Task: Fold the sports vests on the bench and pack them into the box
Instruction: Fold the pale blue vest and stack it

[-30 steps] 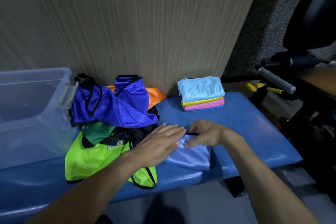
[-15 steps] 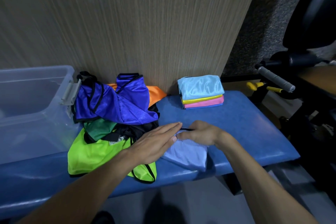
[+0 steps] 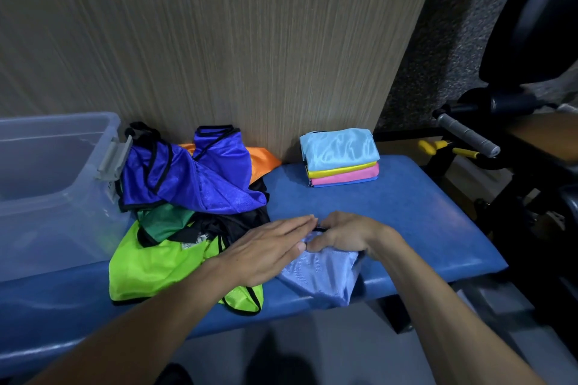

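Since a second back: hardly anything moved, my hands just slid a touch closer together on the vest and the fold got a bit tighter.
Right grip: my right hand [image 3: 342, 233] had its fingers curled down, pinching the far edge of the pale blue vest [image 3: 322, 275] by its black trim.
Left grip: my left hand [image 3: 266, 251] was flat, fingers straight and together, pressing the vest's left side, holding nothing.
Where the vest was: near the front edge of the blue bench [image 3: 406, 212], just right of the unfolded pile [image 3: 187, 197], touching the lime green vest [image 3: 156, 266].
Doing it well: I figured the flat hand should pin the crease while the pinch pulled the edge over, since this slippery fabric probably springs open.
Pose: both forearms came in low from the front, wrists nearly meeting.
Further out: folded stack [image 3: 341, 156] sat by the wall, well apart; clear box [image 3: 56, 181] was at the left end, no vests visible inside.
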The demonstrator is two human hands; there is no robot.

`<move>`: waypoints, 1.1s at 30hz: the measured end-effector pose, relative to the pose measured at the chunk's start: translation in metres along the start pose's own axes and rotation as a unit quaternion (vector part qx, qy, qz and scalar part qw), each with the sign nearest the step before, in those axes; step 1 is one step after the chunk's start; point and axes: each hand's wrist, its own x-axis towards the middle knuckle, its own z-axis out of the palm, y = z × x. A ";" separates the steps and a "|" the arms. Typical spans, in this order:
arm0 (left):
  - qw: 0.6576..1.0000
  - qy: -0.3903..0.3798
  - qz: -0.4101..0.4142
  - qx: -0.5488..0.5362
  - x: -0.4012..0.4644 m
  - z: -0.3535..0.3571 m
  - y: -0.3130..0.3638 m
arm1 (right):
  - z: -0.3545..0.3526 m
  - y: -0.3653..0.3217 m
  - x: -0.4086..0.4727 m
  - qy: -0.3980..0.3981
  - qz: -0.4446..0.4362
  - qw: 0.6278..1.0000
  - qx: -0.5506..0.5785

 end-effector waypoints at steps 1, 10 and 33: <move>1.000 0.001 0.004 0.001 0.002 -0.001 0.000 | -0.001 0.000 0.000 -0.003 0.001 1.000 0.008; 0.973 0.170 -0.065 -0.143 0.042 -0.026 -0.011 | -0.039 0.016 -0.013 0.134 -0.043 0.946 0.291; 0.849 0.054 -0.229 -0.473 0.097 -0.025 0.008 | -0.154 -0.007 0.014 0.350 -0.217 0.910 -0.055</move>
